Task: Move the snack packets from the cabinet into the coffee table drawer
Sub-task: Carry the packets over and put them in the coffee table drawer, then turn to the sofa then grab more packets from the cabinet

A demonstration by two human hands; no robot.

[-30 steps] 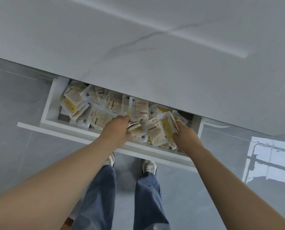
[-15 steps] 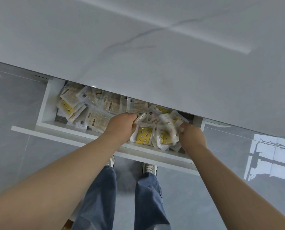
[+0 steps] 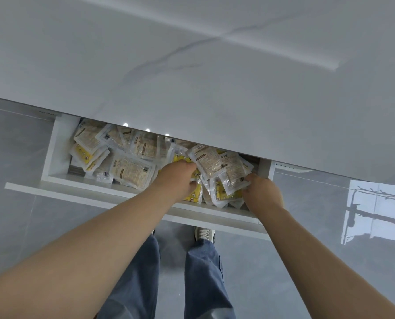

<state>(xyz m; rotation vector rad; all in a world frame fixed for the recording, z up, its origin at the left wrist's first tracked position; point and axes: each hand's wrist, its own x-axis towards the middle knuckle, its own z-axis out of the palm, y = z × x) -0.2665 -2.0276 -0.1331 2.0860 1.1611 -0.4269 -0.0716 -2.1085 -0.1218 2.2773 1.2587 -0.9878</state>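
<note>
Hands gather snack packets point(image 3: 215, 166) in a drawer point(image 3: 77, 192).
Left hand point(image 3: 175, 178) and right hand point(image 3: 263, 194) clutch a bunch; light, slippery film, probably best squeezed between them.

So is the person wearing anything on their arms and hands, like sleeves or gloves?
No. The left hand and right hand are bare: no gloves, rings or watch show. The left forearm and right forearm are bare too, with no sleeve in view. Lower down you can see loose blue denim trousers and a pale lace-up shoe.
</note>
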